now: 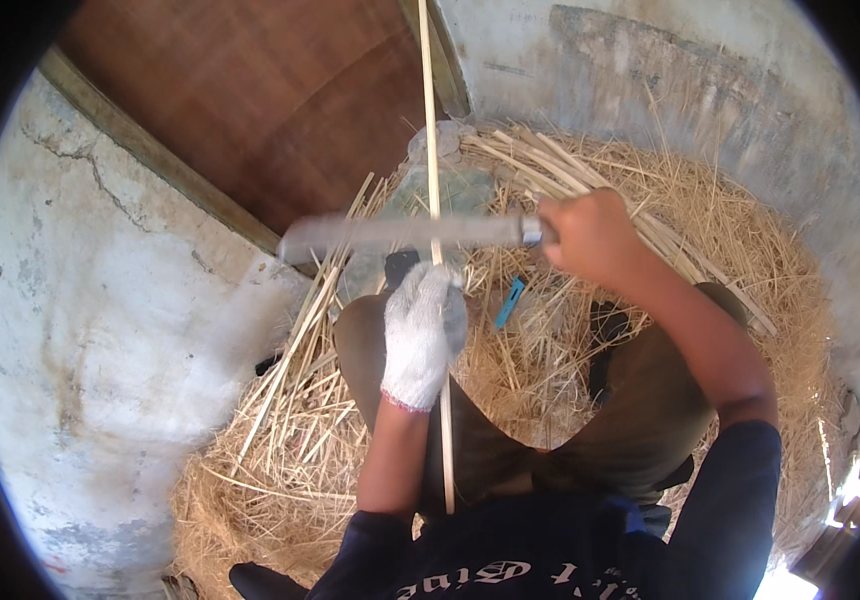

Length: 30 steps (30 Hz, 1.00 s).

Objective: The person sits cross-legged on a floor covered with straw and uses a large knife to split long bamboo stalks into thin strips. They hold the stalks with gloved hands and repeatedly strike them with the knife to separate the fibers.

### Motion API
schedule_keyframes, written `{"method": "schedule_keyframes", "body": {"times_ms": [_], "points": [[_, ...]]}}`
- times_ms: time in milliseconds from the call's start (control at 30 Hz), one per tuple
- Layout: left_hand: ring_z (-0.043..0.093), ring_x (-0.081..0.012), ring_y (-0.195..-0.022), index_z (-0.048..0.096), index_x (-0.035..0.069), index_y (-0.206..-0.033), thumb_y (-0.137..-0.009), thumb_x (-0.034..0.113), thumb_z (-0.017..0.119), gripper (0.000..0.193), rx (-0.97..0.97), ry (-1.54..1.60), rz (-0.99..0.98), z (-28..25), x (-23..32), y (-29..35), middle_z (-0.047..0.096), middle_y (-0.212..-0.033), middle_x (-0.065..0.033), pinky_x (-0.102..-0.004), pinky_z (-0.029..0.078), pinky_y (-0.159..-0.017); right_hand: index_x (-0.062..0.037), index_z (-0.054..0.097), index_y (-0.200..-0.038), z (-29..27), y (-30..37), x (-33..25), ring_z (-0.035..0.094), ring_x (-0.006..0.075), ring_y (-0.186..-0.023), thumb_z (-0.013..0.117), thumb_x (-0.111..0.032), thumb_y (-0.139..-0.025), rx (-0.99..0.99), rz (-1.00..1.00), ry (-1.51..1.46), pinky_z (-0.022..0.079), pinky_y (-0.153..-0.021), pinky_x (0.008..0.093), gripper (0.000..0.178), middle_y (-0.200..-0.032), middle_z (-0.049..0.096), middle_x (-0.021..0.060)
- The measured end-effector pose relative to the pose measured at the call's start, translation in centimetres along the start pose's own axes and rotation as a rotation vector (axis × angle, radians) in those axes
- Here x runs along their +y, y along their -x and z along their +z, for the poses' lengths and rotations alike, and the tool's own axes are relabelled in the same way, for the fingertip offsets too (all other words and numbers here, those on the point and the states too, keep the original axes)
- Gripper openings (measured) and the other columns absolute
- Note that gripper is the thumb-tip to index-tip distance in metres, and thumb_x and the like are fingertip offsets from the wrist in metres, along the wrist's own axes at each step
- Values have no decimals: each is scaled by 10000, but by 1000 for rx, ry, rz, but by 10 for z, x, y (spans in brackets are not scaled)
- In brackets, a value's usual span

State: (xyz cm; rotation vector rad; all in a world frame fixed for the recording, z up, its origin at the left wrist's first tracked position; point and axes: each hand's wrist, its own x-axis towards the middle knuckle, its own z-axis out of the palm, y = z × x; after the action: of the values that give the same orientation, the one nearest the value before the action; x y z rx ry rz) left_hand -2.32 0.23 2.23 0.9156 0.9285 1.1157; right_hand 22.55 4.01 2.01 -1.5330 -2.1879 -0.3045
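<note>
My left hand, in a white knit glove, is closed round a long pale strip of split bamboo. The strip runs upright through the picture, from the top edge down to my lap. My bare right hand grips the handle of a machete. Its broad blade, blurred by motion, points left and crosses the bamboo strip just beyond my gloved fingers. Whether the edge touches the strip I cannot tell.
A blue box cutter lies on shavings between my knees. Bamboo strips are piled at the left, and more lie at the far right. A brown wooden door and stained walls stand around me.
</note>
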Motion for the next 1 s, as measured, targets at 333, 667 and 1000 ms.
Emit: {"method": "schedule_keyframes", "body": {"times_ms": [333,667,1000], "points": [[301,-29,-435,616,102,-925,-1056,221,578,181,-19,55,-13,-8,9,-3,390,-602,98,-215,214,-391,-107,711,-867,2,4,26,670,261,-546,708,-220,-765,-103,128,-22,525,-515,377,152,-615,661,89],[379,-20,-482,624,101,-949,-1062,234,600,176,-25,-84,7,-13,13,0,447,-641,85,-207,284,-419,-122,722,-818,-8,7,28,648,270,-531,702,-192,-736,-59,184,-37,527,-546,404,110,-606,656,78],[426,-9,-522,646,58,-1081,-1064,235,595,184,93,-210,117,-25,5,-7,496,-679,71,-204,336,-449,-89,670,-776,1,8,11,634,333,-547,722,-140,-668,-14,-24,-97,513,-578,441,130,-606,637,113]]}}
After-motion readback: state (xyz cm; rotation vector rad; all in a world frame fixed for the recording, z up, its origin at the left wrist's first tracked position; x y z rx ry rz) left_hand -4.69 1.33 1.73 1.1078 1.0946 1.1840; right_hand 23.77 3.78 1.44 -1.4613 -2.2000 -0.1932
